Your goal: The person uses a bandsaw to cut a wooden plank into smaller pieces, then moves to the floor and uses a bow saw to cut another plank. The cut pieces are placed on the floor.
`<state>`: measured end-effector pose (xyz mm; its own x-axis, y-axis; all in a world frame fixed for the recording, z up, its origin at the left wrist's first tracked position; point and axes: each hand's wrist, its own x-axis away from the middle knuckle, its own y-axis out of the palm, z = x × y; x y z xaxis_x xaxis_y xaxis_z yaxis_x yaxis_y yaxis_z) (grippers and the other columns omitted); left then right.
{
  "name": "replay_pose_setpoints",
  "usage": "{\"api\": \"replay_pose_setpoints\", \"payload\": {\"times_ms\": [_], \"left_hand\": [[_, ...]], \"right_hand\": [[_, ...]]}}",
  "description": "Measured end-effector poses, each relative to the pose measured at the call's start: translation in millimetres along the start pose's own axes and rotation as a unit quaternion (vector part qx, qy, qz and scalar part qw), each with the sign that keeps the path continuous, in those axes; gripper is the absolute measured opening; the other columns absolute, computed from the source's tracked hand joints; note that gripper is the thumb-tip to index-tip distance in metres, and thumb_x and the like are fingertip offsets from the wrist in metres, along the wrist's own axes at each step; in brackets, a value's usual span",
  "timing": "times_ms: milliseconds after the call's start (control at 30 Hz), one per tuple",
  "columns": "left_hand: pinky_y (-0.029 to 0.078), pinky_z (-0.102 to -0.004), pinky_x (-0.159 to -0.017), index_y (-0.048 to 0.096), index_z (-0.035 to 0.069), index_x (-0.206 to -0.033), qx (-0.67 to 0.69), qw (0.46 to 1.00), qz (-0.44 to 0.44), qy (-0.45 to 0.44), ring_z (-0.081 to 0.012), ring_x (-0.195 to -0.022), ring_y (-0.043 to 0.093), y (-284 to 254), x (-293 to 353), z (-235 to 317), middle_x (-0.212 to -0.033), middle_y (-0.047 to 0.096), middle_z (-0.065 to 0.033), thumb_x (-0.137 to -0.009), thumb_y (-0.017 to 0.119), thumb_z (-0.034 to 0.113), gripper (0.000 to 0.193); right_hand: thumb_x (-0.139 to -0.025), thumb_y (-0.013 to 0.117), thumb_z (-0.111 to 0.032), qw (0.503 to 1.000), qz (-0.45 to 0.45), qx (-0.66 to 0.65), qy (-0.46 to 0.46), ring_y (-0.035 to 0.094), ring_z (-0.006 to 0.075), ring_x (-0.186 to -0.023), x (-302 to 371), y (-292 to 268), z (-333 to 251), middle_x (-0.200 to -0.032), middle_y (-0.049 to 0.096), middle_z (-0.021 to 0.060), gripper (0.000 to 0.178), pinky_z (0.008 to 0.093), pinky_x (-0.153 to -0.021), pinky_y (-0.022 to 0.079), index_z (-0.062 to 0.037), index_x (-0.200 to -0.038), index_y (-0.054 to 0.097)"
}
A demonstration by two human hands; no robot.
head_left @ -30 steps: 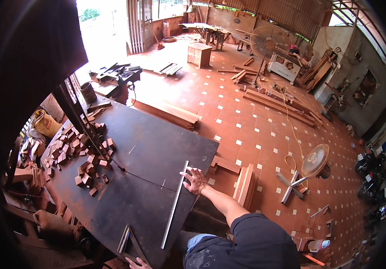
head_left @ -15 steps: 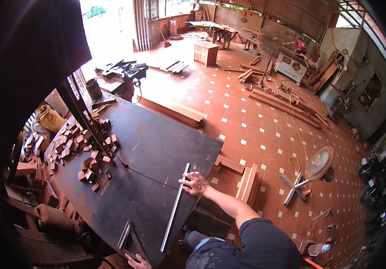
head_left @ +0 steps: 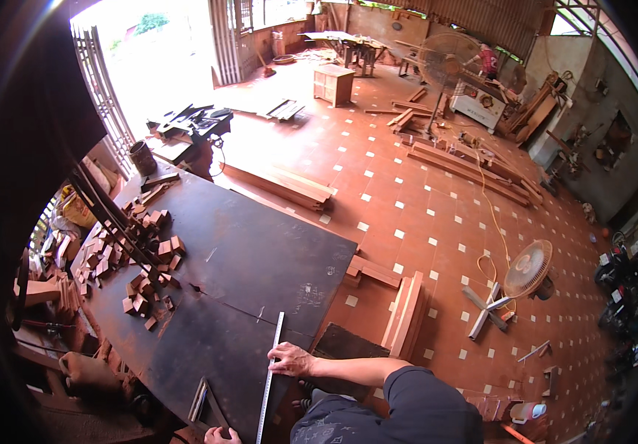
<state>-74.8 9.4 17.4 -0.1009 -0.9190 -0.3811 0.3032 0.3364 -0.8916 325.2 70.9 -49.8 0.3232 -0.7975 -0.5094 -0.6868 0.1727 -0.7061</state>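
On the dark metal machine table point(head_left: 237, 222), a long straight silver ruler point(head_left: 265, 399) lies near the right-hand edge. My right hand point(head_left: 291, 360) is closed on the ruler's edge, thumb and fingers pinched about it. At the bottom of the view my left hand point(head_left: 221, 435) is partly cut off. Its fingers are bent round the near end of a triangular square point(head_left: 199, 398), which has one pale leg and one dark leg. A thin slot runs across the table from the saw blade point(head_left: 115, 222) towards its right edge, beyond the ruler.
Many small wooden blocks point(head_left: 139, 285) lie heaped left of the blade. Sawn planks point(head_left: 282, 185) rest on the tiled floor past the table, with more timber point(head_left: 406, 311) to its right. A standing fan point(head_left: 529, 268) trails a yellow cord. Far back, a person point(head_left: 488, 62) stands by a white machine point(head_left: 476, 109).
My right hand and the ruler have come nearer to me along the table. My left hand has closed round the triangular square's near end. The view has shifted slightly.
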Motion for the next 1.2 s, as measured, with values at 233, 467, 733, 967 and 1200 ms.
{"api": "replay_pose_setpoints", "payload": {"times_ms": [233,467,733,967,1200], "left_hand": [[0.053,-0.0466,-0.095,0.080,0.010,-0.098,-0.011,0.993,-0.082,-0.079,-0.0339,-0.107,0.066,-12.4,-13.9,-15.7,-0.109,0.072,-0.0105,-0.075,0.085,0.020,0.025],[0.049,-0.0490,-0.104,0.074,0.008,-0.093,0.065,0.984,-0.082,-0.141,-0.0357,-0.118,0.060,26.4,0.0,-13.5,-0.117,0.066,-0.0102,-0.067,0.087,0.015,0.029],[0.051,-0.0487,-0.105,0.073,0.006,-0.108,0.028,0.966,0.153,-0.208,-0.0365,-0.114,0.066,-78.1,35.9,-98.8,-0.115,0.072,-0.0140,-0.080,0.083,0.009,0.030],[0.052,-0.0499,-0.103,0.071,0.002,-0.119,-0.231,0.848,0.371,-0.299,-0.0393,-0.115,0.066,-292.2,47.4,-289.7,-0.119,0.071,-0.0173,-0.091,0.077,0.018,0.033],[0.050,-0.0508,-0.112,0.059,0.002,-0.149,-0.393,0.738,0.319,-0.447,-0.0403,-0.133,0.059,-546.3,89.4,-474.7,-0.154,0.059,-0.0156,-0.091,0.077,0.031,0.067]], "right_hand": [[-0.097,0.076,-0.036,0.998,-0.026,-0.035,0.035,0.064,0.0228,-0.108,-20.3,33.5,-34.1,-0.111,0.062,0.0044,0.018,0.0426,-0.099,0.049,-0.0178,-0.096,0.077],[-0.098,0.076,-0.034,0.992,-0.040,0.027,0.117,0.065,0.0245,-0.112,-29.7,43.3,-56.9,-0.111,0.065,0.0038,0.018,0.0413,-0.100,0.047,-0.0164,-0.098,0.078],[-0.086,0.086,-0.028,0.992,0.005,0.017,0.123,0.071,0.0323,-0.107,-38.0,23.9,-117.2,-0.115,0.075,0.0099,0.027,0.0469,-0.091,0.058,-0.0147,-0.109,0.082],[-0.094,0.078,-0.016,0.985,0.061,-0.006,0.162,0.066,0.0380,-0.113,-0.1,59.8,-170.8,-0.116,0.069,0.0188,0.020,0.0489,-0.101,0.054,-0.0037,-0.110,0.077],[-0.095,0.079,-0.015,0.993,-0.012,-0.024,0.113,0.067,0.0376,-0.115,-26.5,76.8,-282.1,-0.114,0.074,0.0184,0.017,0.0475,-0.101,0.057,-0.0041,-0.108,0.080]]}}
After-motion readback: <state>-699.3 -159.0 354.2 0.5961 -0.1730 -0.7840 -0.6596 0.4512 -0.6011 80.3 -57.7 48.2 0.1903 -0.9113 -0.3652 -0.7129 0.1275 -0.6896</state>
